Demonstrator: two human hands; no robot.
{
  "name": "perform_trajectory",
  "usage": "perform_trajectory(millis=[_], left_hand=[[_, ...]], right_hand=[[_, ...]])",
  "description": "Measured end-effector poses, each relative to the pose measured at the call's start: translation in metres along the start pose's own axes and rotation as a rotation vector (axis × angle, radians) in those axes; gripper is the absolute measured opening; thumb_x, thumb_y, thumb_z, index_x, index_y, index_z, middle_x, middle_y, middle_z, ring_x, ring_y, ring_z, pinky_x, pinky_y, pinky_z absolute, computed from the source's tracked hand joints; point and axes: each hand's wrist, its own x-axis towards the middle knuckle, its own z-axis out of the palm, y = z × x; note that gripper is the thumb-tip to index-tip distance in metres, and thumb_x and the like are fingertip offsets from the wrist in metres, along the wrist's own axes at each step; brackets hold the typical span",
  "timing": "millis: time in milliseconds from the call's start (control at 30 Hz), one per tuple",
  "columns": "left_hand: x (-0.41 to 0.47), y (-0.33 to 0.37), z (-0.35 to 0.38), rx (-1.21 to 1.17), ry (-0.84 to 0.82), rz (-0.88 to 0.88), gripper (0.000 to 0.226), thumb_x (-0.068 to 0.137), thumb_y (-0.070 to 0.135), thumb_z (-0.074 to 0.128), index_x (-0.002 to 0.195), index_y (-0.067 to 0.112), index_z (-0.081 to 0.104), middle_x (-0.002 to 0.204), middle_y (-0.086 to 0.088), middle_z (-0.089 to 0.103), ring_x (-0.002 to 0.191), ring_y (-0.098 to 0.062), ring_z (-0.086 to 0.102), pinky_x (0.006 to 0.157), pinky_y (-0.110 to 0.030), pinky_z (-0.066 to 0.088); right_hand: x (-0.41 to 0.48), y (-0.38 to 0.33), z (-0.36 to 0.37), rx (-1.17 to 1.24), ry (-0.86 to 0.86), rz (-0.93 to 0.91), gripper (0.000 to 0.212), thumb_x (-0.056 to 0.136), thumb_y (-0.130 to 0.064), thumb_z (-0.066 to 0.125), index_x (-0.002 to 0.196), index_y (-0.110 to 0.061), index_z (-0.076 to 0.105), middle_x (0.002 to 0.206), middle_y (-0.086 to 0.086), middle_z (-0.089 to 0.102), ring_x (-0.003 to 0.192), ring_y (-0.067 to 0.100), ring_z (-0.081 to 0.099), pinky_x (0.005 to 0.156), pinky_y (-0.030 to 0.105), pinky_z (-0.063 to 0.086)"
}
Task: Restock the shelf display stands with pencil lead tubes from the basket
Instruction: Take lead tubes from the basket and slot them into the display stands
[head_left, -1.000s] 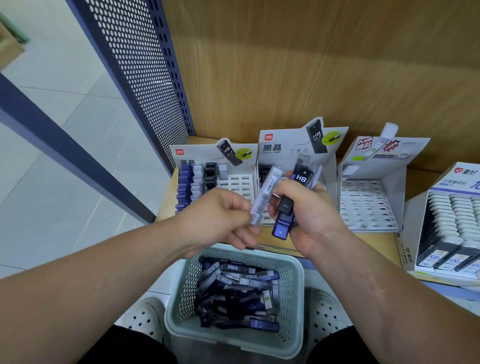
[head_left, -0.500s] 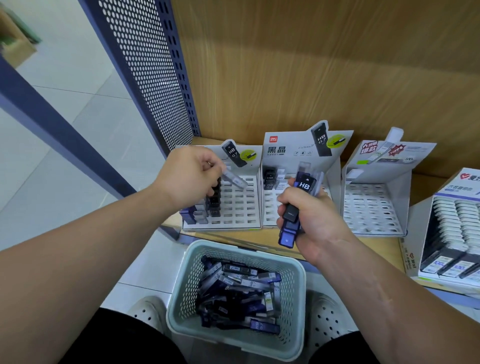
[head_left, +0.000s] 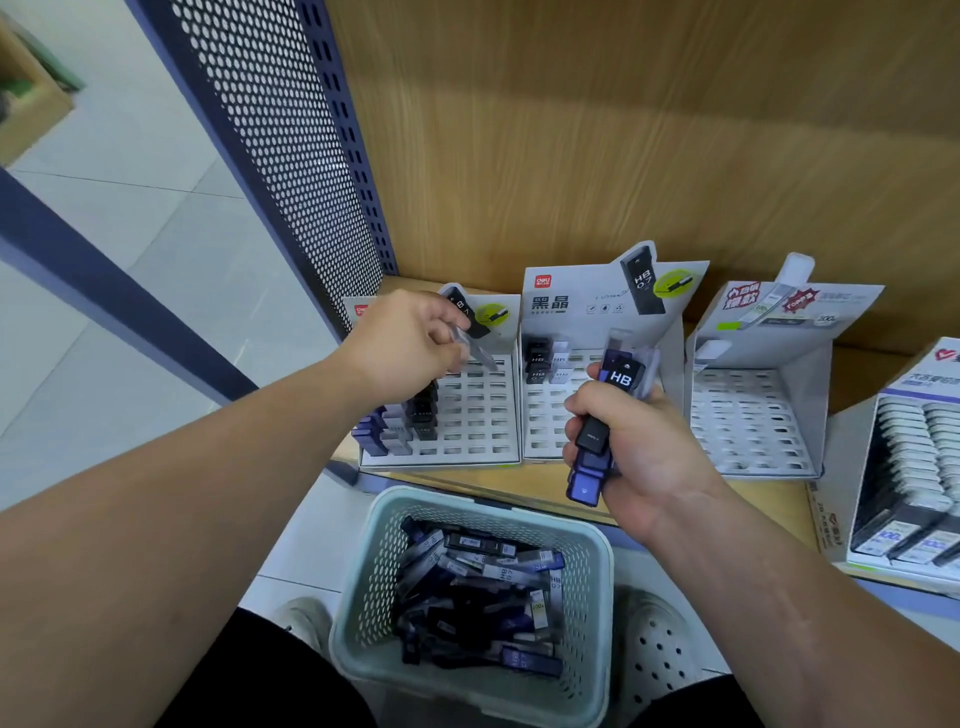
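My left hand (head_left: 410, 343) pinches one clear lead tube (head_left: 475, 349), its tip angled down over the back rows of the left display stand (head_left: 483, 415). That stand has dark and blue tubes filling its left columns. My right hand (head_left: 623, 441) grips a bunch of lead tubes (head_left: 602, 415), black, blue and clear, in front of the middle display stand (head_left: 545, 415). A few black and white tubes stand in that stand's back left slots. Below, a pale green basket (head_left: 602, 587) holds several more tubes.
A third display stand (head_left: 748, 415) with bare slots sits to the right, and a box of white tubes (head_left: 914, 467) stands at the far right. A perforated metal side panel (head_left: 291, 171) closes the wooden shelf on the left. My shoes flank the basket.
My left hand carried the clear tube away from the right hand's bunch, up and left over the left stand, then lowered its tip toward the slots. The right hand stayed in place.
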Motion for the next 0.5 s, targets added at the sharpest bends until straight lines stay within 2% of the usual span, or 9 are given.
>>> perform_trajectory(millis=[100, 233, 500], left_hand=[[0.005, -0.003, 0.001, 0.064, -0.005, -0.008, 0.015, 0.087, 0.019, 0.075, 0.102, 0.018, 0.071, 0.072, 0.005, 0.075, 0.066, -0.010, 0.072, 0.073, -0.040, 0.062], [0.008, -0.008, 0.001, 0.287, 0.108, 0.053, 0.011, 0.083, 0.031, 0.079, 0.084, 0.020, 0.078, 0.071, 0.007, 0.071, 0.066, -0.005, 0.066, 0.066, -0.027, 0.056], [0.009, -0.024, 0.005, 0.547, 0.152, 0.203, 0.016, 0.089, 0.022, 0.069, 0.076, 0.014, 0.074, 0.067, 0.001, 0.061, 0.069, -0.022, 0.056, 0.062, -0.031, 0.041]], right_hand=[[0.003, -0.001, -0.002, 0.001, 0.002, -0.010, 0.026, 0.085, 0.004, 0.066, 0.085, -0.021, 0.058, 0.064, 0.000, 0.055, 0.062, 0.019, 0.050, 0.059, 0.034, 0.040], [0.005, 0.000, -0.002, -0.010, -0.004, -0.005, 0.027, 0.084, 0.004, 0.066, 0.083, -0.022, 0.058, 0.064, -0.001, 0.054, 0.064, 0.020, 0.048, 0.061, 0.034, 0.040], [0.006, -0.001, -0.001, -0.019, -0.021, -0.003, 0.025, 0.085, 0.003, 0.066, 0.083, -0.021, 0.060, 0.064, 0.000, 0.054, 0.063, 0.019, 0.050, 0.063, 0.035, 0.042]])
